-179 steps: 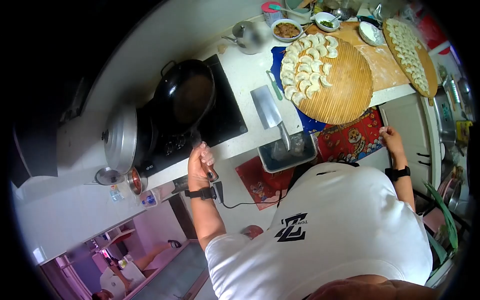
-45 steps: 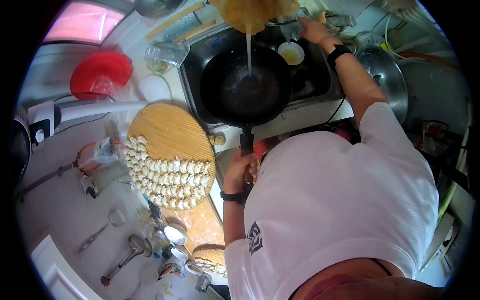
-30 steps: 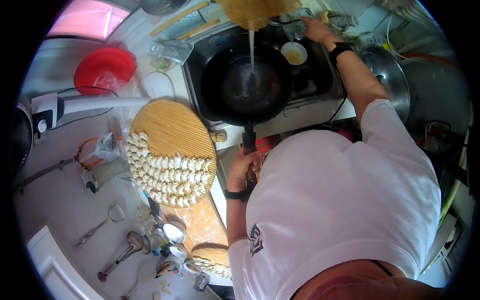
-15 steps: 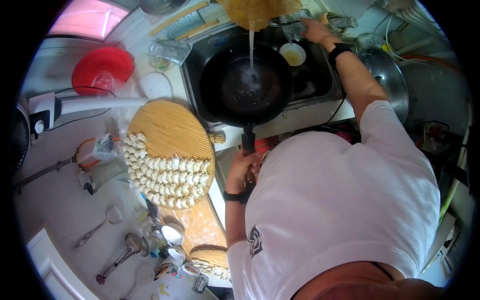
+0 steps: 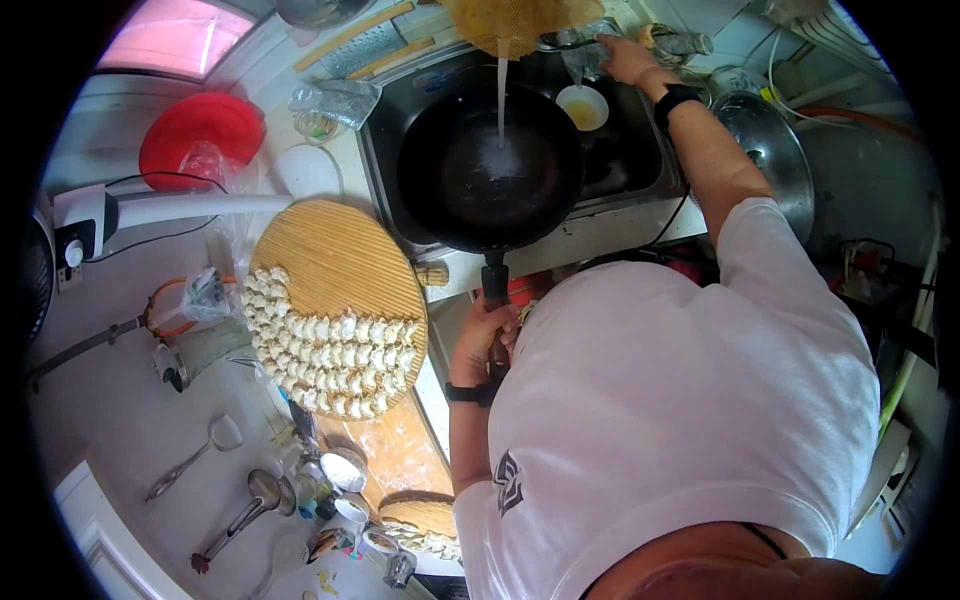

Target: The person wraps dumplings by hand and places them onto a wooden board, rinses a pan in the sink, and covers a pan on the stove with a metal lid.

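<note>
My left hand (image 5: 486, 338) is wrapped round the dark handle of a black wok (image 5: 450, 205), which rests over the sink (image 5: 640, 165). A stream of water (image 5: 502, 105) falls into the wok from beneath a yellow mesh (image 5: 520, 25) that hides the spout. My right hand (image 5: 628, 62) is at the back of the sink, its fingers closed on the end of a thin metal tap lever (image 5: 565, 44). A small white bowl (image 5: 583, 107) with yellowish liquid sits in the sink, right of the wok.
Left of the sink is a round board (image 5: 340, 250) with rows of dumplings. Beyond it are a red basin (image 5: 200, 140), a white fan (image 5: 90, 220) and a white lid (image 5: 308, 172). A large metal basin (image 5: 775, 165) stands at the right. A floured wooden board (image 5: 400, 450) lies below.
Six seconds ago my left hand held the wok at the stove and my right hand was away from it. Now the wok is over the sink under running water. Over the last second, little moves.
</note>
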`<state>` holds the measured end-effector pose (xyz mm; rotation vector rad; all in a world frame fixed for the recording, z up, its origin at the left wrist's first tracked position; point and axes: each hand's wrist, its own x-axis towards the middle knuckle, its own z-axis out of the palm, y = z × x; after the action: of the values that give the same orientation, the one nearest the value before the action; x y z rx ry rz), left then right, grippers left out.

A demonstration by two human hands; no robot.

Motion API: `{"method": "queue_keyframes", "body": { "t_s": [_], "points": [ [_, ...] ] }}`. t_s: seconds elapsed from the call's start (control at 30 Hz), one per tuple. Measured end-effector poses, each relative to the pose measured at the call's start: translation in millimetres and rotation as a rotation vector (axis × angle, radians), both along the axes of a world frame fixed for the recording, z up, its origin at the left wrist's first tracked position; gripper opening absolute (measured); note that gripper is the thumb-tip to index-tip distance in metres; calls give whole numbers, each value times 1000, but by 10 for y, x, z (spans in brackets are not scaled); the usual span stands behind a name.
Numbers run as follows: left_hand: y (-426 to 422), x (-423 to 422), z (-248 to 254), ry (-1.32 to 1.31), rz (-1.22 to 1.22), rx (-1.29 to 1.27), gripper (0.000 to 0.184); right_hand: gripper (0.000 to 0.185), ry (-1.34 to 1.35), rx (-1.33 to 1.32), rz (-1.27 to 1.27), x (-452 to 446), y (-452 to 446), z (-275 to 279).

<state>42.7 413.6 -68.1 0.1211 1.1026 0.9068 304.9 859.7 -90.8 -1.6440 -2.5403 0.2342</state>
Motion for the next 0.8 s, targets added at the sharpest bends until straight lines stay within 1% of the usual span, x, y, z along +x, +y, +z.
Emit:
{"method": "queue_keyframes", "body": {
  "t_s": [0.17, 0.33, 0.4, 0.8],
  "points": [
    [-18, -11, -52, 16, -3, -3, 15, 61, -22, 34, 2, 18, 48, -71],
    [-12, -30, -24, 7, -40, -21, 17, 58, -61, 28, -23, -33, -43, 48],
    [-17, -28, -46, 17, -33, -7, 17, 63, -36, -19, -33, -40, -49, 67],
    [-32, -18, -69, 16, -9, 8, 15, 63, -38, -6, -11, -37, -37, 56]
  ]
}}
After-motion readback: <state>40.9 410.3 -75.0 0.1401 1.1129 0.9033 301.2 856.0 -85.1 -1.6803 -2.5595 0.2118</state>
